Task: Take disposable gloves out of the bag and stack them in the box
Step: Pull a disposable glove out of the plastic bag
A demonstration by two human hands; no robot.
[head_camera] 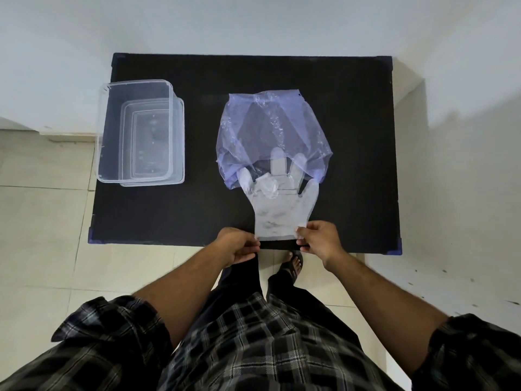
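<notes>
At the near edge of the black table [197, 215], both hands pinch the cuff of a clear disposable glove [280, 213]: the left hand [239, 245] grips the cuff's left corner, the right hand [318, 239] its right corner, each closed narrowly on the thin film. The glove lies flat on the tabletop, palm spread, with its fingertips reaching into the mouth of the translucent bluish plastic bag [270, 131], so it is only partly out. One glove finger looks folded or crumpled near the palm. Whether more gloves sit deeper in the bag cannot be told through the film.

Well apart on the left side of the table stands the clear plastic box [135, 131], open, with what appears to be its lid tucked beneath or beside it. No gloves are visible inside.

The step in hand appears to be drawing the first glove free. Next, the glove should be pulled toward the body until its fingers clear the bag, then carried left and laid flat in the box, smoothing the folded finger.
</notes>
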